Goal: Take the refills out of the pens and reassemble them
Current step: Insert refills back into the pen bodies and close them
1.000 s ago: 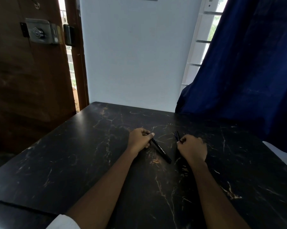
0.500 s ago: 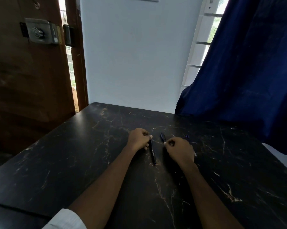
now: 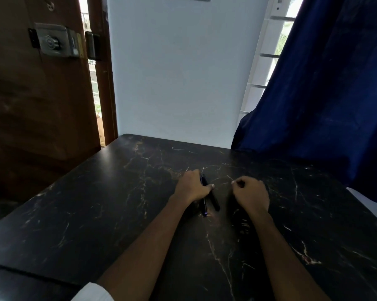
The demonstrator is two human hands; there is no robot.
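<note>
Two dark pens lie side by side on the black marble table, pointing toward me. One is a blue pen, the other a black pen. My left hand rests on their far ends, its thumb pressed across both barrels. My right hand sits a short way to the right of the pens with its fingers curled in. Nothing shows in it. The far ends of the pens are hidden under my left hand.
A dark blue curtain hangs over the table's far right corner. A wooden door with a metal lock stands at the left, beyond the table's left edge. A white wall backs the table.
The second pen, held by my right hand half a second ago, now lies beside the first under my left thumb. My right hand has let go and drawn back to the right.
</note>
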